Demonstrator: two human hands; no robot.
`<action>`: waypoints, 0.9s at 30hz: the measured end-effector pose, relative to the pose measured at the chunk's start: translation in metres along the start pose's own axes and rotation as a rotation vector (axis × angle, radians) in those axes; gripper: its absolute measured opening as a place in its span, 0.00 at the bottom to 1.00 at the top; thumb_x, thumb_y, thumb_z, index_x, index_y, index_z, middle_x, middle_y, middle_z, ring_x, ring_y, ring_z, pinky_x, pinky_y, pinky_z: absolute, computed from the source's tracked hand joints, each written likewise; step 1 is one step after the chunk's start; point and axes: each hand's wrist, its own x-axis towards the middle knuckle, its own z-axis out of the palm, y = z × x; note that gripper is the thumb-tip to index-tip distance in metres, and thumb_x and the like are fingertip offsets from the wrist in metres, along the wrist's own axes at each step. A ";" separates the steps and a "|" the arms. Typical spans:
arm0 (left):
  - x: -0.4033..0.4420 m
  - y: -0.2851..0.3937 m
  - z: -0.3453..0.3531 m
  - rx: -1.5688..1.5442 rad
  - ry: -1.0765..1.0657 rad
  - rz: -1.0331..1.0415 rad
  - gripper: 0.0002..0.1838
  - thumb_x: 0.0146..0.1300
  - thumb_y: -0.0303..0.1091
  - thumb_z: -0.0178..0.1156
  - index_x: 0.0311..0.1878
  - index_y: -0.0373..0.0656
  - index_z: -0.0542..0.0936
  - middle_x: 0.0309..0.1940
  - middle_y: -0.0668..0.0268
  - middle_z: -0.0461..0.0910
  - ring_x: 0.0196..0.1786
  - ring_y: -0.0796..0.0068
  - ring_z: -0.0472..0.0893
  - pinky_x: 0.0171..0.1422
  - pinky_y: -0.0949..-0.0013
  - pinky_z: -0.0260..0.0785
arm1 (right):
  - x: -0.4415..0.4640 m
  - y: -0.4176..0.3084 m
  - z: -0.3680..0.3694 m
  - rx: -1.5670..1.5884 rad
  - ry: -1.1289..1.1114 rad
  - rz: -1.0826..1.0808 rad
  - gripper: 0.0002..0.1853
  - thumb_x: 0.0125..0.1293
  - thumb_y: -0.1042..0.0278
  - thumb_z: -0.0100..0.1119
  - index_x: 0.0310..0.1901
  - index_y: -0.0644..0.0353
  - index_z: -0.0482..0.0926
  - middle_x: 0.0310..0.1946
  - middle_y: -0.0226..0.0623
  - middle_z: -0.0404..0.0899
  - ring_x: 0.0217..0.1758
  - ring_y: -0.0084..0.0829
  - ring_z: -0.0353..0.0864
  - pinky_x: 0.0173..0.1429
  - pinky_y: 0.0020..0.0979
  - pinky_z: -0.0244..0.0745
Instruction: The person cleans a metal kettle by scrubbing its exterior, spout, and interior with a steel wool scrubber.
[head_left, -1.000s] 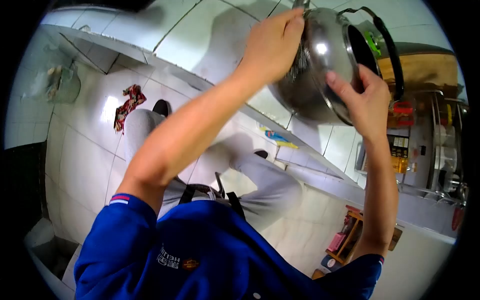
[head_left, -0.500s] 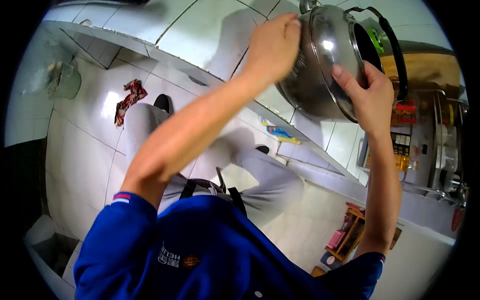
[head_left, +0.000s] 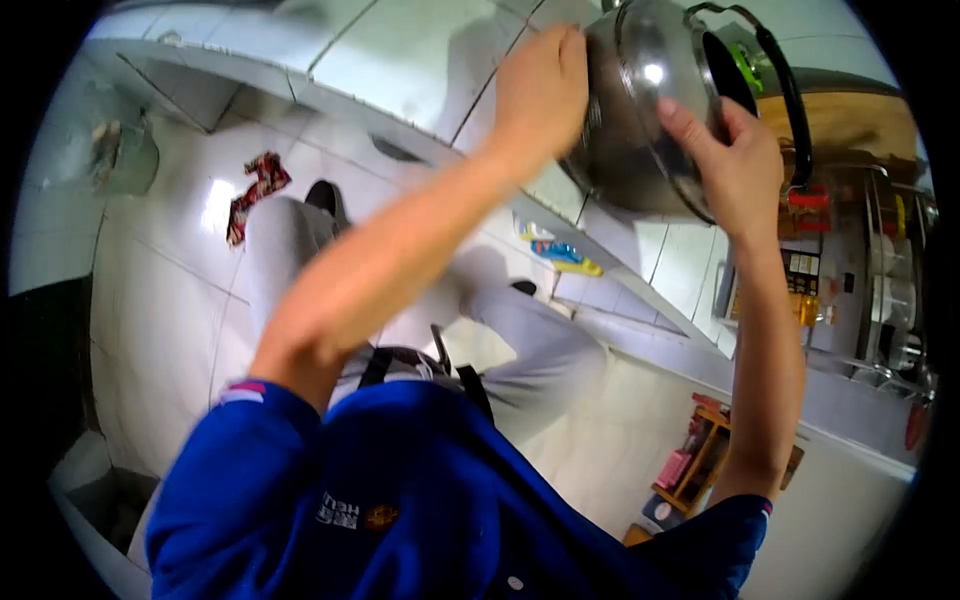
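A steel kettle (head_left: 640,120) lies tipped on its side over the tiled counter, its dark round opening facing right. Its black arched handle (head_left: 795,100) hangs out to the right. My right hand (head_left: 735,170) grips the kettle at the opening, thumb on the outer wall and fingers partly hidden at the rim. My left hand (head_left: 540,95) is closed and pressed to the kettle's base side. Fine wiry strands beside its fingers half a second ago look like a steel wool scourer, now mostly hidden by the hand.
The tiled counter (head_left: 400,70) has an edge running diagonally below my hands. At right are a wooden board (head_left: 850,125) and a rack with jars and bottles (head_left: 885,290). A patterned cloth (head_left: 258,195) and a wooden shelf unit (head_left: 695,455) are on the floor.
The kettle and both hands sit slightly higher in view. My left hand has shifted a little left and up along the kettle's base; my right hand keeps its hold.
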 end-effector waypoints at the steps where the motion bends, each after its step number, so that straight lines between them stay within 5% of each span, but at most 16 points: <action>1: -0.002 0.012 0.002 -0.001 -0.002 0.026 0.17 0.74 0.40 0.48 0.42 0.35 0.80 0.40 0.43 0.82 0.45 0.39 0.81 0.50 0.46 0.72 | 0.001 0.001 0.000 -0.028 -0.005 0.002 0.36 0.52 0.27 0.69 0.27 0.63 0.81 0.18 0.34 0.77 0.23 0.31 0.74 0.34 0.35 0.69; 3: -0.014 0.031 0.008 -0.159 0.196 0.246 0.19 0.75 0.41 0.47 0.43 0.35 0.81 0.40 0.43 0.82 0.44 0.40 0.81 0.49 0.45 0.72 | 0.001 -0.005 -0.001 -0.039 -0.023 0.023 0.37 0.52 0.26 0.69 0.26 0.63 0.80 0.18 0.35 0.76 0.23 0.32 0.74 0.34 0.35 0.69; 7: 0.016 0.003 -0.003 0.177 -0.128 -0.057 0.15 0.74 0.36 0.50 0.46 0.34 0.81 0.41 0.44 0.83 0.47 0.39 0.81 0.54 0.49 0.73 | -0.001 -0.006 -0.004 0.006 0.011 0.034 0.37 0.52 0.27 0.69 0.25 0.63 0.80 0.18 0.36 0.77 0.23 0.34 0.74 0.34 0.36 0.69; 9: -0.011 0.014 0.001 -0.018 -0.036 -0.009 0.16 0.74 0.36 0.49 0.45 0.33 0.81 0.41 0.43 0.83 0.47 0.38 0.81 0.53 0.48 0.72 | 0.000 -0.005 -0.002 -0.040 0.011 0.024 0.36 0.52 0.27 0.69 0.25 0.63 0.80 0.19 0.36 0.78 0.24 0.34 0.76 0.35 0.36 0.70; 11: -0.027 0.022 0.013 -0.107 0.241 0.283 0.20 0.76 0.40 0.45 0.46 0.34 0.81 0.41 0.43 0.83 0.46 0.38 0.81 0.53 0.47 0.72 | -0.001 -0.006 0.000 -0.036 0.002 0.032 0.37 0.52 0.27 0.68 0.25 0.63 0.80 0.19 0.37 0.78 0.24 0.35 0.76 0.35 0.36 0.70; 12: -0.007 0.020 0.006 -0.096 0.080 0.220 0.19 0.76 0.40 0.45 0.48 0.34 0.81 0.42 0.43 0.82 0.47 0.39 0.81 0.53 0.47 0.72 | 0.001 -0.005 0.000 -0.031 0.013 0.029 0.37 0.52 0.26 0.67 0.26 0.62 0.81 0.19 0.38 0.79 0.24 0.35 0.77 0.35 0.36 0.71; 17: 0.012 0.000 0.015 0.095 -0.059 0.045 0.16 0.74 0.36 0.49 0.50 0.35 0.81 0.43 0.42 0.82 0.46 0.42 0.82 0.53 0.48 0.73 | 0.002 -0.008 -0.005 -0.075 -0.025 0.058 0.35 0.52 0.27 0.67 0.29 0.61 0.83 0.21 0.40 0.82 0.28 0.38 0.83 0.40 0.37 0.74; 18: -0.017 0.019 0.027 0.001 0.177 0.222 0.17 0.74 0.38 0.47 0.47 0.36 0.81 0.42 0.42 0.82 0.45 0.41 0.81 0.51 0.48 0.73 | 0.002 -0.012 -0.005 -0.034 -0.035 0.061 0.37 0.52 0.24 0.65 0.29 0.61 0.83 0.22 0.42 0.82 0.30 0.41 0.83 0.42 0.39 0.75; 20: -0.034 0.031 0.029 -0.133 0.311 0.353 0.17 0.74 0.38 0.47 0.48 0.35 0.81 0.47 0.40 0.81 0.50 0.40 0.80 0.55 0.50 0.73 | 0.012 -0.008 0.001 -0.072 -0.028 0.081 0.38 0.52 0.22 0.63 0.29 0.61 0.83 0.23 0.43 0.83 0.32 0.43 0.84 0.42 0.40 0.75; 21: -0.017 0.030 0.022 -0.135 0.310 0.334 0.17 0.74 0.38 0.47 0.48 0.35 0.81 0.47 0.40 0.81 0.50 0.40 0.80 0.55 0.50 0.73 | 0.016 -0.005 0.002 -0.116 -0.022 0.095 0.39 0.52 0.21 0.61 0.29 0.61 0.83 0.25 0.44 0.83 0.33 0.45 0.84 0.43 0.41 0.75; 23: 0.015 0.020 0.000 -0.006 -0.200 -0.228 0.18 0.72 0.34 0.53 0.58 0.32 0.78 0.57 0.39 0.77 0.60 0.39 0.77 0.65 0.54 0.70 | 0.014 -0.011 0.001 -0.163 -0.059 0.119 0.41 0.52 0.19 0.59 0.28 0.62 0.82 0.26 0.45 0.83 0.35 0.49 0.84 0.45 0.43 0.75; 24: 0.015 0.015 -0.007 0.013 -0.322 -0.311 0.19 0.71 0.31 0.55 0.62 0.31 0.76 0.61 0.40 0.74 0.64 0.39 0.74 0.70 0.54 0.67 | 0.014 -0.011 0.002 -0.182 -0.008 0.075 0.41 0.55 0.21 0.60 0.29 0.65 0.81 0.24 0.42 0.80 0.31 0.42 0.81 0.42 0.39 0.73; 25: 0.001 0.012 0.003 0.018 -0.324 -0.284 0.19 0.71 0.31 0.55 0.62 0.31 0.76 0.61 0.40 0.74 0.64 0.39 0.74 0.70 0.54 0.67 | 0.016 -0.010 0.002 -0.197 0.049 0.034 0.41 0.57 0.23 0.62 0.29 0.67 0.80 0.21 0.39 0.77 0.27 0.35 0.77 0.38 0.35 0.71; 27: -0.050 0.017 0.019 -0.069 0.167 0.239 0.18 0.72 0.32 0.54 0.59 0.30 0.77 0.58 0.41 0.77 0.61 0.41 0.77 0.67 0.54 0.69 | 0.018 -0.011 0.001 -0.170 0.042 0.043 0.41 0.58 0.23 0.60 0.29 0.67 0.78 0.24 0.42 0.77 0.29 0.36 0.77 0.40 0.36 0.72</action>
